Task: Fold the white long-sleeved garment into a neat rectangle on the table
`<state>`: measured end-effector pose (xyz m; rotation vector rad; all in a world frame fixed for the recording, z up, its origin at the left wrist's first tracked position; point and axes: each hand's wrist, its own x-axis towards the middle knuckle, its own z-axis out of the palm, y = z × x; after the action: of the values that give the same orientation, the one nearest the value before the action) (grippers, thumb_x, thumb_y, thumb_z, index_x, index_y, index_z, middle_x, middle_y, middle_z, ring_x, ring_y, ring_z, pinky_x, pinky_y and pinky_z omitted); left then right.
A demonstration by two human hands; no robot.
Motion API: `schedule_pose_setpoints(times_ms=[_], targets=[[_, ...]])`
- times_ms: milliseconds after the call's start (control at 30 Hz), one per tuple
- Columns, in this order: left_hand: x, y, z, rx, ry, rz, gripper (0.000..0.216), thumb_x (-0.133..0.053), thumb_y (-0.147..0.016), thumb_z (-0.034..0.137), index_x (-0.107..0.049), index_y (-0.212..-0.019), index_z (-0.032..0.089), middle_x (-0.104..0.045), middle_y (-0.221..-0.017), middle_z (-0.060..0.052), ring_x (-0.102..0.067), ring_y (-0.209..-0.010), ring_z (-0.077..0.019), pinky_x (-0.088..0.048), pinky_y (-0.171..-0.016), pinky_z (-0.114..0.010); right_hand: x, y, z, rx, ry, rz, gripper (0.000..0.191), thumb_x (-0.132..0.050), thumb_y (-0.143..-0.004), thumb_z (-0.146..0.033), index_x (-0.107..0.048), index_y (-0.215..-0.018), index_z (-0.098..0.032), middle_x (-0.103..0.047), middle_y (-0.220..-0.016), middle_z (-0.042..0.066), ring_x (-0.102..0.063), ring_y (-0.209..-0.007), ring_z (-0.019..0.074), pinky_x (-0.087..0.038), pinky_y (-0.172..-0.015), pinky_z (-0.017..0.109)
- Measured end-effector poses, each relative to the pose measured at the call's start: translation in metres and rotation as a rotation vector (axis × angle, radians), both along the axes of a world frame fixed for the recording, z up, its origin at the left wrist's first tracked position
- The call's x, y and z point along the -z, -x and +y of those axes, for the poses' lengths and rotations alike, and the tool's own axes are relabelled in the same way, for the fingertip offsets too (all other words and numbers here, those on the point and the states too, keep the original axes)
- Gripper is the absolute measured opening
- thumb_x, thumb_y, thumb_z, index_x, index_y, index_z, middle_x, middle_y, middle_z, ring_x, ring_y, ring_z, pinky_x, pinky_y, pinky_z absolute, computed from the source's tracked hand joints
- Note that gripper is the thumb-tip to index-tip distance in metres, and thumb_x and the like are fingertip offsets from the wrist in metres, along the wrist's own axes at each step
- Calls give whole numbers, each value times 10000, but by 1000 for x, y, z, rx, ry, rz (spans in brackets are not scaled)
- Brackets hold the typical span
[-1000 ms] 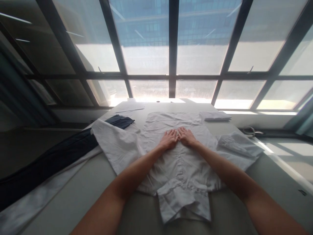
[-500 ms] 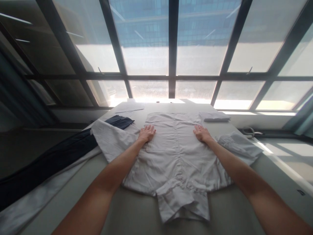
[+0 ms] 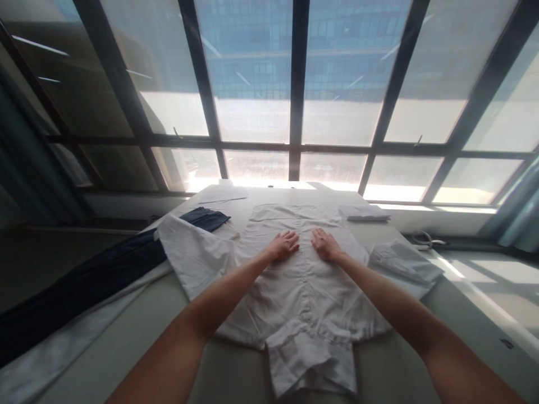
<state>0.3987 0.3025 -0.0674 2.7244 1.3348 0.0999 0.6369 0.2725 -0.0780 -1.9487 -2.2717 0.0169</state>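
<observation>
Left hand [image 3: 284, 246] and right hand [image 3: 325, 244] are lying flat, slightly apart, on the white button-up shirt [image 3: 278, 297] mid-frame on the tabletop [image 3: 135, 320], so I'm guessing smoothing step, next move calling for light, even pressure.

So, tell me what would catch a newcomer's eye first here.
Probably the tall, bright windows filling the top of the view, beyond the far end of the table. Next, the white shirt spread across the middle, with the left hand and right hand resting on it. The long dark cloth also stands out at the left.
</observation>
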Motion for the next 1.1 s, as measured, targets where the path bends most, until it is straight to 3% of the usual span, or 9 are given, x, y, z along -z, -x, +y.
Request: schedule_pose_setpoints(times_ms=[167,367,533,667,800,967,1100], targets=[[10,4,-25,68,3,-4,630,-231,-1109,543,-293,-1654,233,-220,-1733,-105,-168,-1602,-309,-155,-1272,-559,10,6,-23,-12,103,45,642,-268,-1094,-462,-301,-1655,-150,-196,-1732,140,-158,-1600,271,-134,-1271,504],[11,8,-41,111,42,39,688,-242,-1089,589,-254,-1666,214,-184,-1737,-127,-134,-1608,-323,-156,-1270,-574,7,9,-49,-26,137,73,662,-276,-1088,-456,-297,-1654,-115,-197,-1724,170,-164,-1598,310,-162,-1265,554],[3,-18,-12,65,27,23,584,-282,-1093,341,-280,-1650,166,-221,-1724,-167,-177,-1602,-292,-196,-1265,-564,-2,42,-13,-89,34,114,595,-262,-1081,-318,-330,-1646,-144,-227,-1720,136,-161,-1602,258,-183,-1271,499],[5,-30,16,43,6,-11,575,-289,-1094,348,-282,-1655,224,-205,-1738,-109,-172,-1603,-277,-163,-1279,-546,1,54,26,-116,58,130,595,-180,-1112,-376,-315,-1653,-167,-239,-1723,109,-166,-1601,232,-165,-1277,477],[7,-6,45,-9,37,9,579,-222,-1112,435,-286,-1659,256,-198,-1742,-70,-146,-1607,-295,-143,-1274,-565,8,19,51,-33,91,88,664,-186,-1105,-508,-302,-1657,-160,-200,-1732,112,-161,-1601,243,-123,-1284,493],[1,61,83,-268,56,80,606,-238,-1103,451,-258,-1670,238,-146,-1752,-79,-113,-1614,-279,-126,-1283,-519,6,-56,62,213,152,36,668,-213,-1095,-465,-237,-1675,-135,-154,-1743,114,-143,-1604,240,-112,-1291,475],[-8,89,102,-399,60,91,625,-244,-1096,422,-266,-1660,157,-136,-1742,-165,-125,-1607,-333,-149,-1270,-556,1,-79,65,264,162,24,663,-224,-1091,-428,-261,-1665,-98,-181,-1732,148,-171,-1598,259,-151,-1288,468]])
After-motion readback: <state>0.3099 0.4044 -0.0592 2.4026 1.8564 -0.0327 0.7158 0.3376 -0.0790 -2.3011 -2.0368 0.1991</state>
